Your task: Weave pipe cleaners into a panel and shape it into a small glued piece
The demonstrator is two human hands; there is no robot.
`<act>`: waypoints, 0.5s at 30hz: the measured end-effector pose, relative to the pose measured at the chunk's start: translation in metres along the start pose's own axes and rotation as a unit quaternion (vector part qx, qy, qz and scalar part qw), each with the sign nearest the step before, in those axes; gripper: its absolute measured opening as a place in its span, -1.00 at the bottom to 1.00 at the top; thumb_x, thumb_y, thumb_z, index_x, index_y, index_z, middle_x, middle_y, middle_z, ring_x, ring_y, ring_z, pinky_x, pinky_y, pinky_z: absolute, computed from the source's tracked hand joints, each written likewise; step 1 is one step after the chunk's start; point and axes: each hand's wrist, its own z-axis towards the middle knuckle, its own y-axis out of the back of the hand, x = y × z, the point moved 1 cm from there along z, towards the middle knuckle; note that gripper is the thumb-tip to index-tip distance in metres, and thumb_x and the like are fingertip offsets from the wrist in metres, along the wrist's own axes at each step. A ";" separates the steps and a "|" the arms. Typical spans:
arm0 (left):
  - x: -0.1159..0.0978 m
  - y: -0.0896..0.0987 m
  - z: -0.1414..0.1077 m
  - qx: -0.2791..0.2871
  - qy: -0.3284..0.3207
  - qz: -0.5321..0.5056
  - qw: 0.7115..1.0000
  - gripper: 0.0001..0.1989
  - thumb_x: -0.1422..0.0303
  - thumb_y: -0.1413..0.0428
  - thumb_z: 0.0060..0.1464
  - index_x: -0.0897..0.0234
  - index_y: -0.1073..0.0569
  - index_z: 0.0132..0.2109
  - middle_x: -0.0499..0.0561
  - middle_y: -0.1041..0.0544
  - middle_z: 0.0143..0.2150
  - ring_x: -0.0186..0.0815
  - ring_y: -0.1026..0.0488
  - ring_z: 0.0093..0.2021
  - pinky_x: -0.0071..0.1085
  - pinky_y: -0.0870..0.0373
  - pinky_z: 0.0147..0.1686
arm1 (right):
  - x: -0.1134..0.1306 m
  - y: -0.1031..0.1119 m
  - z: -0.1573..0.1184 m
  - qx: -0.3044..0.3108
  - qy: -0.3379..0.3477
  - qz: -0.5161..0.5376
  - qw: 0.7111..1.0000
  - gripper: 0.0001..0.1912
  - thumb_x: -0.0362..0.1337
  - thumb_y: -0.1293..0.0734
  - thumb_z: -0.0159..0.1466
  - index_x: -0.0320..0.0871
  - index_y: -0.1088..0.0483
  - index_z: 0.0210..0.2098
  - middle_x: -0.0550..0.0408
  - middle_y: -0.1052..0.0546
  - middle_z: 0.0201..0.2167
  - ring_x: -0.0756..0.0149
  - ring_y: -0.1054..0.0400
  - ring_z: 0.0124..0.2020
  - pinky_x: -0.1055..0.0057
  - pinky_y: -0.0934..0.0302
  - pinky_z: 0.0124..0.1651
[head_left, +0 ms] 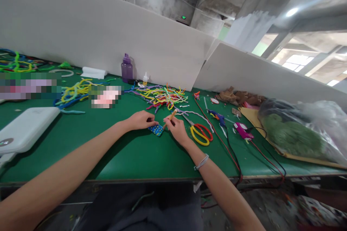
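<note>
My left hand [141, 120] is closed at the upper left edge of a small blue piece with yellow dots [157, 130], which lies on the green tabletop. My right hand [176, 129] grips a tan pen-like stick [172, 114], tilted, with its lower end beside the right side of the blue piece. Just right of that hand lie scissors [201, 134] with one red and one yellow handle. Beyond both hands is a pile of colourful fuzzy pipe cleaners [165, 96].
A purple bottle [127, 68] and a small dropper bottle [145, 78] stand by the partition. A blue glue gun [217, 116], its cable and a pink device [243, 130] are at right, before a clear bag [295, 130]. A white power bank [29, 130] lies left.
</note>
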 end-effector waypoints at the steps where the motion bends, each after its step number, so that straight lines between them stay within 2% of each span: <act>1: 0.000 0.000 0.000 0.001 0.000 0.002 1.000 -0.54 -0.02 0.08 0.02 0.27 -0.36 -0.54 -0.08 -0.37 -0.62 -0.43 -0.22 -0.61 -0.49 0.05 -0.58 | 0.000 0.000 0.000 0.001 0.000 -0.001 1.000 -0.65 -0.07 -0.15 0.21 -0.19 -0.41 -0.37 0.14 -0.42 -0.58 0.40 -0.29 -0.54 0.52 -0.09 -0.44; 15: 0.000 0.000 0.000 0.005 -0.002 0.002 1.000 -0.54 -0.03 0.09 0.02 0.27 -0.36 -0.52 -0.08 -0.37 -0.62 -0.42 -0.24 -0.60 -0.50 0.05 -0.57 | 0.001 0.000 0.000 0.003 -0.001 0.005 1.000 -0.65 -0.06 -0.14 0.21 -0.20 -0.41 -0.37 0.13 -0.42 -0.57 0.40 -0.30 -0.52 0.52 -0.11 -0.44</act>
